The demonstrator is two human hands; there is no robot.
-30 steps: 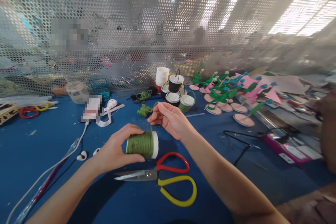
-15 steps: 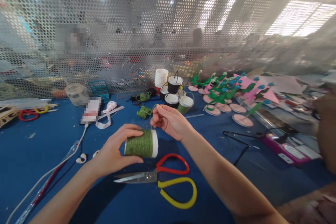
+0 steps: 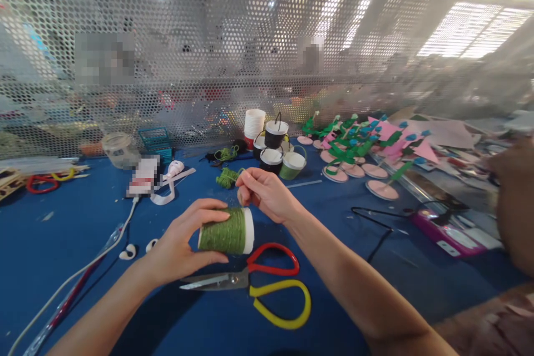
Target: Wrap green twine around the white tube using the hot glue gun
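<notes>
A white paper cup (image 3: 249, 231) wrapped in green yarn lies on its side in my left hand (image 3: 186, 239), with the thumb below and the fingers above. Just above its rim, my right hand (image 3: 265, 192) is closed in a pinch on green yarn, a short bit of which shows at the fingertips. Behind that hand a small bundle of green yarn (image 3: 227, 178) rests on the blue table. Below the cup lie scissors (image 3: 240, 279) with one red and one yellow handle, blades pointing left.
Small black and green buckets (image 3: 293, 164) and stacked white cups (image 3: 254, 122) stand behind my hands. To the right are paper flowers on pink discs (image 3: 381, 189) and a purple power strip (image 3: 446, 233). A phone (image 3: 143, 177) with a white cable lies left, before a perforated screen (image 3: 187, 61).
The right hand has shifted slightly left, close above the cup. The cup has turned a little in my left hand. The view has moved slightly.
</notes>
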